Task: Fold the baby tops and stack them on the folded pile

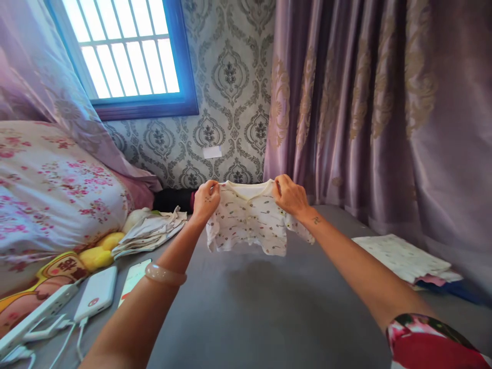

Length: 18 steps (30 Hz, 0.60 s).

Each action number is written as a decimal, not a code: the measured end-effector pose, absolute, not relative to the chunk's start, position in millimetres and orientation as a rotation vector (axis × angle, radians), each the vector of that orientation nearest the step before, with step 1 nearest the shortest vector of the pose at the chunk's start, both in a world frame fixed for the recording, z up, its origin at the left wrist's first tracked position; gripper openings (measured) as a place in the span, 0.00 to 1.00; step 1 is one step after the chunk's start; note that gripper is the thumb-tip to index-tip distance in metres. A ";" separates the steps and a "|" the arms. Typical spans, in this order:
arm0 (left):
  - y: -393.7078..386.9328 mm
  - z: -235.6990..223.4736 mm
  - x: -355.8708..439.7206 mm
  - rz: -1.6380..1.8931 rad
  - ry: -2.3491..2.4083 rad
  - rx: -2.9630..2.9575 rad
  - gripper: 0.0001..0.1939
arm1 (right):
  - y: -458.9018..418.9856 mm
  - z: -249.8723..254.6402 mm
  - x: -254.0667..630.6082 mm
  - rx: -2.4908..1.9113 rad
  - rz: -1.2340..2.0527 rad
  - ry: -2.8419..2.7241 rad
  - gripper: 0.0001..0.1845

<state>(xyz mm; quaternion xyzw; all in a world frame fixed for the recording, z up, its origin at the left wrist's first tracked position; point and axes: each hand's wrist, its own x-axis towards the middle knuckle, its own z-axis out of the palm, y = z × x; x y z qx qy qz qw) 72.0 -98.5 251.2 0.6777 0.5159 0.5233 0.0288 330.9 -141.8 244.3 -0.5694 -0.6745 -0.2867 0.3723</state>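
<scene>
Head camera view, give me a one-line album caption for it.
Left hand and right hand hold up a small patterned shirt above a grey sheet.

Small white shirt (249,220) is hanging spread out in the air, being pinched at both shoulders. Print is showing as scattered little coloured motifs; probably tiny objects, too fine to tell from here. Neckline is facing up, its cream trim dipping to a shallow V mid-chest. Sleeves are drooping at either side, the right one sticking out further. Hem is hanging loose and uneven, arching up mid-width. Fabric is creasing lightly. Whole shirt is hanging above the grey bedsheet (249,318), toward its far edge.
</scene>
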 end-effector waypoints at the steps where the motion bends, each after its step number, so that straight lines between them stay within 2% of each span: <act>1: -110.7 252.9 69.3 1.645 1.625 2.154 0.12 | -149.9 245.3 330.2 -1.454 -0.759 -1.740 0.15; 7: -170.8 270.4 51.8 1.917 1.687 2.564 0.14 | -194.0 270.4 324.0 -1.420 -0.769 -1.794 0.16; 10: -174.7 276.8 45.2 1.894 1.736 2.699 0.14 | -198.2 282.8 321.7 -1.459 -0.703 -1.839 0.14; 12: -163.5 270.7 41.7 1.712 1.806 2.808 0.15 | -188.8 280.0 321.8 -1.532 -0.618 -1.904 0.12; 14: -142.7 252.0 39.3 1.381 1.879 2.913 0.16 | -171.0 264.2 322.8 -1.648 -0.498 -1.995 0.10; 18: -91.9 180.1 40.9 0.611 1.934 2.877 0.15 | -131.3 199.4 321.9 -1.879 -0.209 -2.221 0.11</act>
